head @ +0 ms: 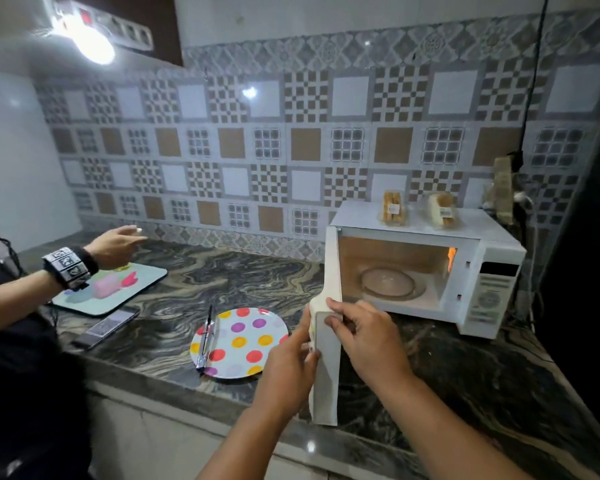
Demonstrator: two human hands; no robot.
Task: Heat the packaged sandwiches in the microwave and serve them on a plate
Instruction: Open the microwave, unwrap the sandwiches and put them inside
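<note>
White and swung wide, the microwave door (326, 344) at lower centre is pinched by both your hands, left hand (288, 362) and right hand (364, 336), while two packaged sandwiches (416, 209) sit atop the microwave (492, 278) at right, the dotted plate (246, 344) waiting on the tabletop (222, 282)

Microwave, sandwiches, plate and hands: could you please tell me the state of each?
Microwave: lit inside, glass turntable bare.
Microwave door: swung open.
Sandwich packs: two, sealed, on top of microwave.
Plate: on counter, tongs across it.
Left hand: on door edge.
Right hand: fingers gripping door edge.
</note>
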